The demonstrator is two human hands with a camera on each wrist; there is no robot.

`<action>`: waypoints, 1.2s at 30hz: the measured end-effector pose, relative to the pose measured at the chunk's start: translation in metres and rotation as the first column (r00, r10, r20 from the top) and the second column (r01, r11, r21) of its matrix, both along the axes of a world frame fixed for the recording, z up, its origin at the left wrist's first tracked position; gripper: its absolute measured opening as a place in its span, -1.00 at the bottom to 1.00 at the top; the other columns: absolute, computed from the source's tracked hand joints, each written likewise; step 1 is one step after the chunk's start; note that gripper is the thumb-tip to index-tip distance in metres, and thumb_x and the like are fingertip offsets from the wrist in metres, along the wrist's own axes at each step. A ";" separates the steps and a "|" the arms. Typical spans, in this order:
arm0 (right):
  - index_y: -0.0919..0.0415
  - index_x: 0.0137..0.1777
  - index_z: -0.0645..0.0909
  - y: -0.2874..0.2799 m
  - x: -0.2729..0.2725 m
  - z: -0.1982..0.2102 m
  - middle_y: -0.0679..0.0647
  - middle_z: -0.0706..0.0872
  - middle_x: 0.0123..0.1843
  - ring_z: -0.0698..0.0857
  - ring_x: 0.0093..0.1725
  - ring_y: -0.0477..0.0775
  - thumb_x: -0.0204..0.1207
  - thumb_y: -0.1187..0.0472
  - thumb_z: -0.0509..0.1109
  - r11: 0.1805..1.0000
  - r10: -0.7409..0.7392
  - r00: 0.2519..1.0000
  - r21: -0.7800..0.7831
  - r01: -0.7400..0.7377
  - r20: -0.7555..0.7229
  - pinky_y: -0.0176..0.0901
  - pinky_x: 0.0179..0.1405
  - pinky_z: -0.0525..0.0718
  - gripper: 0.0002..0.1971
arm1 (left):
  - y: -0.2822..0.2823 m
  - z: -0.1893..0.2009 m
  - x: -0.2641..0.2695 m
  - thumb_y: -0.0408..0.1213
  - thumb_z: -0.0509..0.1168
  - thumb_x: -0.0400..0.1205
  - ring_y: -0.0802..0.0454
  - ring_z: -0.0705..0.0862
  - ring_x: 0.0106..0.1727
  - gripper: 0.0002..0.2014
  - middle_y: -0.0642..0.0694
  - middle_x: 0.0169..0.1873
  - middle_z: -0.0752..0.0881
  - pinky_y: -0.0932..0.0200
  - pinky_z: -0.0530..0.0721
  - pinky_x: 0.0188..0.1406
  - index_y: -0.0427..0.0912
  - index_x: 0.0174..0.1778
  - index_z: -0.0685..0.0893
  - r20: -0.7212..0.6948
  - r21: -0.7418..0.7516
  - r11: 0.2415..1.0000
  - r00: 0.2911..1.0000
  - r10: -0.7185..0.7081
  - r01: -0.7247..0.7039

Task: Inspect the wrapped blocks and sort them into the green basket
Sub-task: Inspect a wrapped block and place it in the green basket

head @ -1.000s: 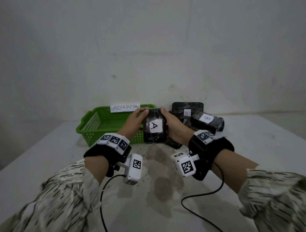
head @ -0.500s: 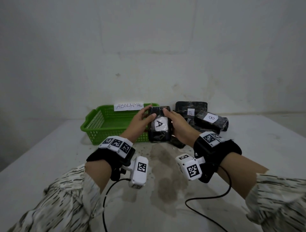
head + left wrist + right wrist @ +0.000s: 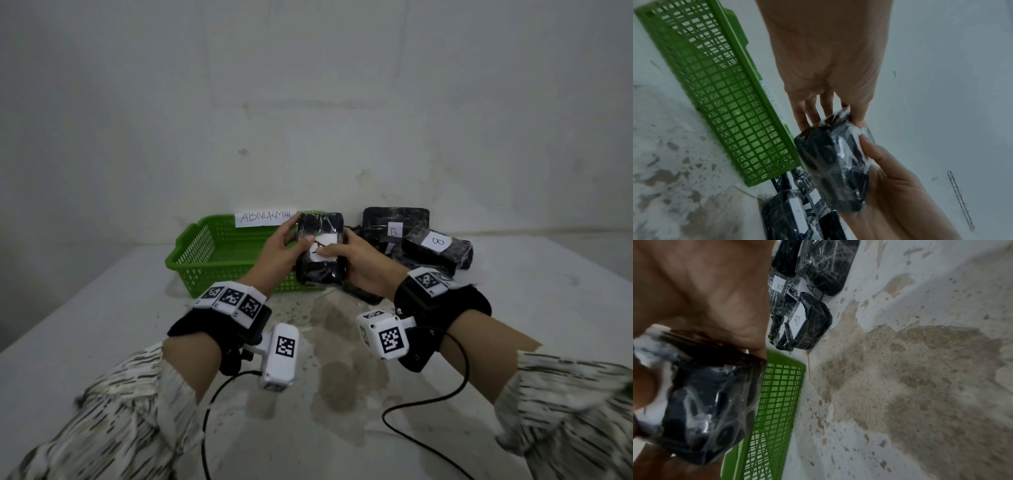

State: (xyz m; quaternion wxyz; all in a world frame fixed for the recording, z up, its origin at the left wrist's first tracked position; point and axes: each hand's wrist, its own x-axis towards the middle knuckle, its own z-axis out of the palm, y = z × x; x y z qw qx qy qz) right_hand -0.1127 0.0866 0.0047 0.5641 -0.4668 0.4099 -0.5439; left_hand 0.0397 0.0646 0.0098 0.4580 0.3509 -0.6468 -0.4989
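A black block wrapped in clear film (image 3: 320,251) with a white label is held upright above the table, just right of the green basket (image 3: 219,260). My left hand (image 3: 286,246) grips its left side and my right hand (image 3: 356,260) grips its right side; both thumbs lie over the label and hide its letter. The same block (image 3: 834,172) shows between both hands in the left wrist view, and the block (image 3: 702,395) fills the lower left of the right wrist view. The basket (image 3: 719,91) looks empty and carries a paper sign reading ABNORMAL (image 3: 265,217).
A pile of several more wrapped black blocks (image 3: 421,246) lies right of the basket against the wall, labels B and A visible (image 3: 797,319). The table (image 3: 342,377) is grey-white with a brown stained patch in front. Two cables trail from the wrist units.
Both hands have shifted their hold on the block; the thumbs have slid onto the label, which earlier showed the letter A. The block stays at the same place beside the basket.
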 end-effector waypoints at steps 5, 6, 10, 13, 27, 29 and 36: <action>0.28 0.46 0.41 -0.001 -0.005 -0.001 0.29 0.65 0.34 0.69 0.17 0.21 0.47 0.52 0.38 0.999 -0.039 0.999 -0.015 0.039 0.020 0.06 0.16 0.67 -0.45 | -0.003 -0.003 -0.001 -0.29 0.35 0.59 -0.10 0.66 0.21 -0.37 -0.18 0.31 0.59 -0.06 0.71 0.15 0.05 0.58 0.31 0.002 0.049 0.999 1.000 -0.019 0.019; 0.28 0.45 0.41 -0.001 -0.006 -0.002 0.28 0.66 0.32 0.69 0.16 0.20 0.49 0.52 0.37 0.999 -0.027 0.999 -0.017 0.027 0.026 0.04 0.15 0.68 -0.47 | -0.002 -0.003 0.000 -0.32 0.35 0.59 -0.11 0.67 0.20 -0.36 -0.21 0.31 0.60 -0.08 0.70 0.17 0.05 0.58 0.30 0.007 0.057 0.998 0.999 -0.034 0.034; 0.18 0.42 0.41 0.001 -0.008 -0.006 0.15 0.71 0.22 0.72 0.13 0.09 0.45 0.59 0.37 0.997 0.068 0.998 -0.043 -0.068 -0.009 -0.13 -0.03 0.75 -0.42 | -0.001 -0.005 -0.001 -0.41 0.35 0.59 -0.13 0.70 0.16 -0.40 -0.26 0.26 0.65 0.13 0.79 -0.11 -0.01 0.54 0.37 -0.008 0.029 1.000 1.000 0.002 -0.002; 0.12 0.38 0.40 0.001 -0.010 -0.008 0.09 0.73 0.15 0.73 0.11 0.05 0.38 0.68 0.38 0.997 0.052 0.997 -0.061 -0.056 -0.055 -0.18 -0.11 0.76 -0.34 | -0.001 -0.008 -0.001 -0.40 0.35 0.59 -0.13 0.69 0.19 -0.43 -0.26 0.27 0.65 0.14 0.78 -0.09 -0.02 0.52 0.40 -0.037 0.045 0.999 0.999 0.010 -0.008; -0.29 0.58 0.15 0.001 -0.012 -0.006 0.08 0.49 0.42 0.55 0.40 0.19 0.54 0.24 0.43 0.992 0.052 0.973 -0.104 -0.077 -0.226 0.18 0.33 0.61 -0.26 | -0.005 -0.006 0.001 -0.49 0.26 0.62 -0.14 0.62 0.10 -0.56 -0.27 0.24 0.48 0.17 0.74 -0.04 -0.09 0.41 0.48 0.164 -0.016 1.000 0.986 0.008 -0.005; -0.50 0.52 0.18 0.001 -0.008 -0.003 0.08 0.30 0.54 0.42 0.49 0.29 0.55 -0.07 0.36 0.995 -0.014 0.950 -0.100 -0.019 -0.313 0.28 0.39 0.53 -0.38 | -0.002 -0.002 0.000 -0.38 0.10 0.73 -0.13 0.65 0.08 -0.68 -0.27 0.16 0.59 0.12 0.73 0.00 -0.19 0.40 0.48 0.061 0.140 0.990 0.997 -0.037 0.028; -0.09 0.27 0.58 0.003 -0.012 -0.001 -0.01 0.52 0.11 0.59 0.00 -0.06 0.68 0.22 0.24 0.969 -0.142 0.918 -0.242 0.052 -0.371 -0.34 -0.23 0.51 -0.74 | -0.004 0.000 -0.003 -0.14 0.28 0.65 -0.15 0.63 0.21 -0.56 -0.20 0.26 0.62 -0.13 0.61 0.21 -0.14 0.43 0.38 -0.010 0.239 0.971 1.000 -0.025 0.027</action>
